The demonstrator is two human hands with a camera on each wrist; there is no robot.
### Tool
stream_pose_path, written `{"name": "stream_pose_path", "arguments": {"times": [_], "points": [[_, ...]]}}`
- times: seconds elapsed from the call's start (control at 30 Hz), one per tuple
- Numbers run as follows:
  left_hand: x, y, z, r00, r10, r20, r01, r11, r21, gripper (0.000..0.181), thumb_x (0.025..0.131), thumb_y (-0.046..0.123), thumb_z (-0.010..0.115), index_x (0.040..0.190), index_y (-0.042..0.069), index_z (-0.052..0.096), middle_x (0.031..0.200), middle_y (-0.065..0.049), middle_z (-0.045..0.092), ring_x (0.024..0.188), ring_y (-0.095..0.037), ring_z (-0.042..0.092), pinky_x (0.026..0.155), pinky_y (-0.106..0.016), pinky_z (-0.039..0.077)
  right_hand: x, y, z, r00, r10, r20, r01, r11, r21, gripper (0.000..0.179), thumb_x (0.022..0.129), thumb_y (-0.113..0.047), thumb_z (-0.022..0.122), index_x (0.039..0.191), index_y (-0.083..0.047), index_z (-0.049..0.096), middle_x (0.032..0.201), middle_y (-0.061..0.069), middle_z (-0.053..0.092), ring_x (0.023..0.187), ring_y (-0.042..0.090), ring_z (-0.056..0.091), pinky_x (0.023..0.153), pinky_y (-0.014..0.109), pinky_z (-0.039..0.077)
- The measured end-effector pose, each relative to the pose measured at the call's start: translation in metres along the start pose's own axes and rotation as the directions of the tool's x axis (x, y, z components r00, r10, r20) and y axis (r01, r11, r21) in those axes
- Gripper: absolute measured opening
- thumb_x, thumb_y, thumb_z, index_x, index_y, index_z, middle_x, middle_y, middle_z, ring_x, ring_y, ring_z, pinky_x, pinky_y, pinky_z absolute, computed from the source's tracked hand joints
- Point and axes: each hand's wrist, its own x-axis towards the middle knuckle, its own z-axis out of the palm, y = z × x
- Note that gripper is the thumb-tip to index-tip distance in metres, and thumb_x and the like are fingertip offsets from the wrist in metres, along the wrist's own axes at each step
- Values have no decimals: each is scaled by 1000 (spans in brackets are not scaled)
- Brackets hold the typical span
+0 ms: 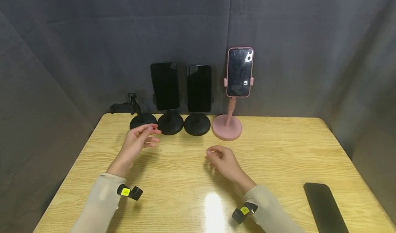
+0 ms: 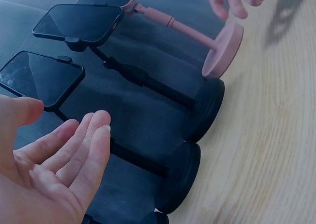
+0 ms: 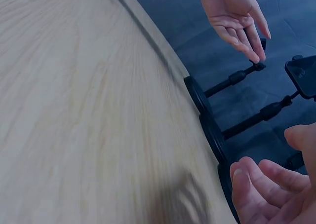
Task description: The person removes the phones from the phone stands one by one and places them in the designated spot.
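Cloth (image 1: 303,54), dark grey, hangs behind the wooden table (image 1: 278,157) in the head view, and along the table's far edge we see four round-footed stands in a row. The leftmost black stand (image 1: 140,119) has its clamp (image 1: 121,108) turned out to the side; the second black stand (image 1: 170,124) props up one dark-screened phone (image 1: 166,86), the third black stand (image 1: 197,125) another, and the taller pink stand (image 1: 227,127) bears a pink-edged phone (image 1: 240,72). We find a flat black slab (image 1: 325,209) near the right corner. The left hand (image 1: 136,140) is just in front of the leftmost black stand, fingers loosely extended and gripping nothing; the right hand (image 1: 224,162) is nearer us than the pink stand, its fingers gently bent and relaxed, likewise gripping nothing. From the left wrist, we look into the left hand's palm, thumb apart from the slack fingers, with the second black stand's post running behind the fingertips; the right hand, partly cut off at the top, appears beside the pink stand. From the right wrist, we see the left hand's fingertips close to the leftmost black stand's head, though we cannot tell whether they touch; the right hand's thumb stands clear of its softly curved fingers, and a shadow (image 3: 180,202) falls across the table.
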Motion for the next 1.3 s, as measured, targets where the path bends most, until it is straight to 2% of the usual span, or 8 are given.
{"name": "stream_pose_path", "arguments": {"times": [0.27, 0.43, 0.53, 0.63, 0.83, 1.0, 1.13, 1.3], "points": [[6, 2, 0, 1000, 27, 2, -27, 999, -38, 43, 110, 28, 45, 141, -1, 52, 113, 3, 74, 87, -5, 74, 80, -19, 60, 17, -10, 12, 1000, 11, 15, -12, 999, 39, 37, 104, -21, 56, 131, 5, 60, 113, 28, 70, 75, 22, 70, 60, 35, 59], [9, 5, -2, 999, 39, 6, -39, 998, -59, 45, 109, 30, 46, 142, 0, 51, 106, 13, 73, 87, -6, 74, 80, -20, 60, 25, -22, 17, 1000, 26, 9, -26, 998, 64, 36, 104, -21, 57, 133, -1, 60, 118, 27, 70, 82, 35, 72, 60, 34, 59], [12, 7, -2, 999, 37, 7, -36, 997, -67, 46, 109, 29, 45, 144, -1, 48, 104, 14, 72, 87, -6, 74, 79, -21, 61, 29, -28, 21, 1000, 22, -3, -22, 996, 87, 36, 104, -21, 57, 135, -3, 59, 120, 26, 69, 87, 38, 72, 62, 36, 59], [14, 10, -2, 999, 34, 2, -34, 997, -74, 46, 109, 28, 46, 145, -1, 47, 102, 16, 72, 87, -6, 75, 79, -20, 61, 33, -34, 24, 1000, -3, -30, 7, 992, 126, 35, 104, -20, 57, 135, -3, 59, 120, 26, 69, 85, 32, 73, 65, 39, 61], [19, 15, -2, 1000, 27, -9, -27, 997, -71, 45, 109, 27, 47, 145, 1, 48, 102, 15, 72, 85, -4, 74, 78, -19, 60, 43, -46, 33, 995, -60, -82, 75, 979, 187, 31, 104, -13, 57, 133, -1, 60, 117, 23, 72, 77, 18, 72, 62, 28, 59], [22, 18, -3, 1000, 18, -17, -19, 998, -62, 46, 109, 27, 46, 147, 1, 46, 101, 15, 71, 86, -4, 74, 79, -20, 60, 51, -58, 40, 997, -35, -65, 51, 968, 247, 34, 105, -15, 56, 136, -2, 58, 120, 24, 71, 80, 25, 74, 61, 23, 57], [26, 21, -3, 1000, 10, -23, -11, 999, -49, 49, 109, 30, 45, 150, 1, 43, 108, 8, 70, 84, -1, 73, 79, -19, 60, 58, -64, 47, 998, -9, -58, 26, 954, 300, 36, 105, -15, 56, 138, -3, 57, 120, 24, 70, 75, 19, 72, 60, 23, 56], [30, 23, -3, 999, 0, -34, -2, 999, -45, 51, 110, 30, 44, 152, 2, 39, 110, 8, 68, 80, 2, 72, 79, -19, 60, 66, -72, 55, 996, 12, -89, 17, 947, 321, 39, 104, -16, 57, 142, -6, 54, 118, 21, 69, 69, 10, 69, 58, 22, 57]]}}
